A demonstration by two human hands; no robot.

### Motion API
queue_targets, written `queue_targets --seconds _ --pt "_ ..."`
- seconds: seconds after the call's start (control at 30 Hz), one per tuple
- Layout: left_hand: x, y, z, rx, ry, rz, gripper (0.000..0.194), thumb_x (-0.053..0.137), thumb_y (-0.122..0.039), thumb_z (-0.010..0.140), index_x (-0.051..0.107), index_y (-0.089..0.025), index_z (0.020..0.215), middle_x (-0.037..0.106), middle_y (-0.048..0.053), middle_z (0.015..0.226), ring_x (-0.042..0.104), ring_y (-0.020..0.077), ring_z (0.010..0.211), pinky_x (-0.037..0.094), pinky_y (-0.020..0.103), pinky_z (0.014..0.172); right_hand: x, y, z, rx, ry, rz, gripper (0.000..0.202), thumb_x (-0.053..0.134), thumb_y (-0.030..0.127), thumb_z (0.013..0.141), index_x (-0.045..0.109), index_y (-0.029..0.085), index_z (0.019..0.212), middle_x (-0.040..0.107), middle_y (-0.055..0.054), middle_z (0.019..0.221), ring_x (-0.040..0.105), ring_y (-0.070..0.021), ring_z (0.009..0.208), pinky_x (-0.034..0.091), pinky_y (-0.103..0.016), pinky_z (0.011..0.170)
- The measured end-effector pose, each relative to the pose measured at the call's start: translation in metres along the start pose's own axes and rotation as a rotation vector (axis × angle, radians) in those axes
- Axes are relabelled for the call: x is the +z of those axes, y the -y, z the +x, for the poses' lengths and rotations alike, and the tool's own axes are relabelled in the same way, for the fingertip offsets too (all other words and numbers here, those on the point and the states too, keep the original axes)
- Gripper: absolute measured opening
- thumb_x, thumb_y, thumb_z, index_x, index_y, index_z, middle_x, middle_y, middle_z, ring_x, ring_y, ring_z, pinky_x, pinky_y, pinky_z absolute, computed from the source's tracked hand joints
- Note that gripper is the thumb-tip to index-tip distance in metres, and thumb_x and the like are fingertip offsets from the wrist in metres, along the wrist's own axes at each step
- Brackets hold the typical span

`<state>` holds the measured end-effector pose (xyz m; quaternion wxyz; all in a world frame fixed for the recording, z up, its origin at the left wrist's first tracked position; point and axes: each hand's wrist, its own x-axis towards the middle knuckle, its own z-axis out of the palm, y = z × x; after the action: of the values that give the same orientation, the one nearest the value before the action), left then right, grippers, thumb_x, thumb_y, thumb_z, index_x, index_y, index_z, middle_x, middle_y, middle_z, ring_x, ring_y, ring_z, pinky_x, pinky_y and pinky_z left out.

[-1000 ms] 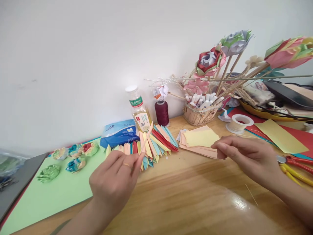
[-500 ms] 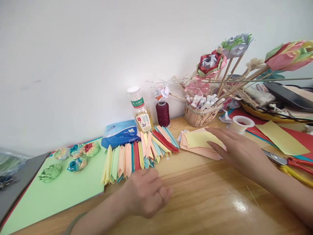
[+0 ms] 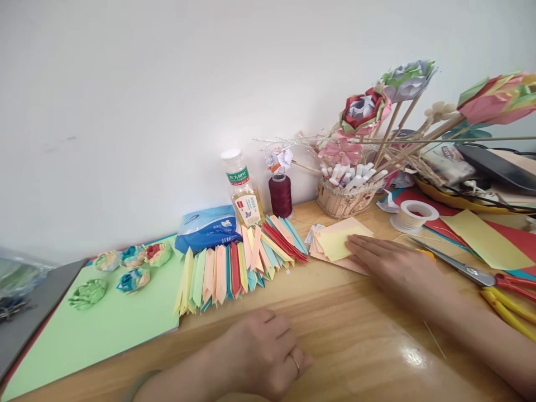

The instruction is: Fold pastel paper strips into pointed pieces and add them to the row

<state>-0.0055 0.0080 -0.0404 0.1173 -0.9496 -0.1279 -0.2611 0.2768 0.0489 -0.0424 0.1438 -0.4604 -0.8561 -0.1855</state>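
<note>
My right hand (image 3: 389,267) lies with its fingers stretched over the right part of a small stack of pale paper, a yellow sheet (image 3: 335,245) on top and peach sheets (image 3: 363,225) below. Its fingertips touch the yellow sheet. My left hand (image 3: 270,352), with a ring on one finger, is curled above the bare wood near the front edge; what its fingers hold, if anything, is hidden. Beyond it stand rows of folded paper strips (image 3: 214,273) in yellow, green, peach, blue and red.
Scissors (image 3: 473,272) lie beside my right forearm, near a white tape roll (image 3: 412,215). Behind are a marker basket (image 3: 347,198), maroon thread (image 3: 280,195), a bottle (image 3: 247,204) and a blue tissue pack (image 3: 205,231). Paper rosettes (image 3: 87,293) rest on green paper (image 3: 113,324) at left.
My right hand has come down and left onto the paper stack, its fingers closer together. My left hand has shifted right and toward the front edge.
</note>
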Motion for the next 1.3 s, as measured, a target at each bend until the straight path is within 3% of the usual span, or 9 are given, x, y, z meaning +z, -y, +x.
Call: queue_targets --seconds 0.1,0.3,0.43,0.53,0.63,0.77,0.93,1.1,1.3 --pt "0.001 -0.001 -0.001 -0.003 0.011 -0.008 0.035 0.059 -0.021 0.083 0.044 -0.018 0.051 0.041 -0.003 0.048 0.039 0.0116 0.047 0.023 0.027 0.044 0.0 0.004 -0.003 0.001 0.0 0.061 0.037 0.031 0.008 0.086 0.065 0.012 0.101 0.069 -0.014 0.106 0.065 -0.0257 0.094 0.054 -0.038 0.073" --pt "0.001 -0.002 -0.001 -0.005 -0.005 0.008 0.036 0.058 -0.021 0.083 0.043 -0.018 0.051 0.041 -0.003 0.048 0.038 0.0113 0.047 0.023 0.027 0.044 -0.006 0.009 0.004 0.123 -0.01 0.078 0.029 0.039 0.023 0.093 0.067 0.016 0.091 0.071 -0.01 0.094 0.068 -0.0235 0.078 0.049 -0.03 0.053" --pt "-0.005 -0.003 0.003 -0.114 -0.078 0.026 0.033 0.05 -0.018 0.088 0.046 -0.018 0.056 0.043 -0.003 0.049 0.039 0.0123 0.048 0.026 0.027 0.045 -0.01 0.013 0.004 0.073 -0.174 0.078 0.023 0.043 0.02 0.093 0.066 0.017 0.092 0.072 -0.008 0.094 0.067 -0.0224 0.084 0.052 -0.033 0.067" --pt "-0.009 -0.004 0.006 -0.219 -0.144 0.047 0.019 0.05 -0.019 0.09 0.053 -0.016 0.072 0.054 0.0 0.061 0.047 0.0136 0.055 0.034 0.027 0.05 -0.02 0.025 0.003 -0.115 -0.256 0.173 0.023 0.043 0.015 0.093 0.063 0.017 0.103 0.07 -0.007 0.101 0.064 -0.0214 0.095 0.05 -0.036 0.081" --pt "-0.008 -0.005 0.007 -0.279 -0.085 0.046 0.013 0.05 -0.026 0.091 0.057 -0.014 0.09 0.061 0.004 0.078 0.053 0.0156 0.064 0.04 0.028 0.055 -0.031 0.045 0.006 -0.3 -0.155 0.323 0.03 0.032 0.013 0.096 0.061 0.015 0.103 0.069 -0.008 0.094 0.062 -0.0183 0.088 0.052 -0.033 0.073" --pt "0.0 -0.005 0.004 -0.323 0.006 0.008 0.012 0.053 -0.013 0.087 0.057 -0.018 0.076 0.057 -0.001 0.065 0.05 0.0152 0.061 0.039 0.026 0.053 -0.028 0.062 0.011 -0.341 0.021 0.475 0.032 0.031 0.014 0.097 0.063 0.015 0.094 0.064 -0.005 0.078 0.056 -0.0159 0.07 0.048 -0.029 0.061" --pt "0.003 -0.004 0.004 -0.4 -0.027 -0.113 0.021 0.043 -0.009 0.09 0.059 -0.014 0.076 0.063 0.003 0.071 0.054 0.0162 0.065 0.046 0.027 0.056 -0.016 0.052 0.01 -0.18 0.156 0.673 0.024 0.042 0.018 0.094 0.066 0.019 0.09 0.062 -0.004 0.082 0.056 -0.0141 0.073 0.045 -0.026 0.063" --pt "0.001 -0.007 0.004 -0.58 -0.063 -0.297 0.024 0.042 -0.015 0.093 0.059 -0.015 0.076 0.062 0.002 0.065 0.056 0.0143 0.062 0.047 0.025 0.056 -0.017 0.03 0.008 0.048 0.36 0.777 0.025 0.046 0.028 0.093 0.067 0.021 0.082 0.065 -0.004 0.083 0.061 -0.0158 0.075 0.046 -0.027 0.065" --pt "0.001 -0.011 0.001 -0.778 -0.014 -0.381 0.018 0.046 -0.016 0.087 0.056 -0.017 0.071 0.062 0.0 0.063 0.057 0.0138 0.058 0.044 0.024 0.052 -0.019 0.032 0.009 0.231 0.407 0.765 0.023 0.05 0.033 0.089 0.067 0.021 0.078 0.067 -0.003 0.076 0.061 -0.0161 0.067 0.045 -0.026 0.059"
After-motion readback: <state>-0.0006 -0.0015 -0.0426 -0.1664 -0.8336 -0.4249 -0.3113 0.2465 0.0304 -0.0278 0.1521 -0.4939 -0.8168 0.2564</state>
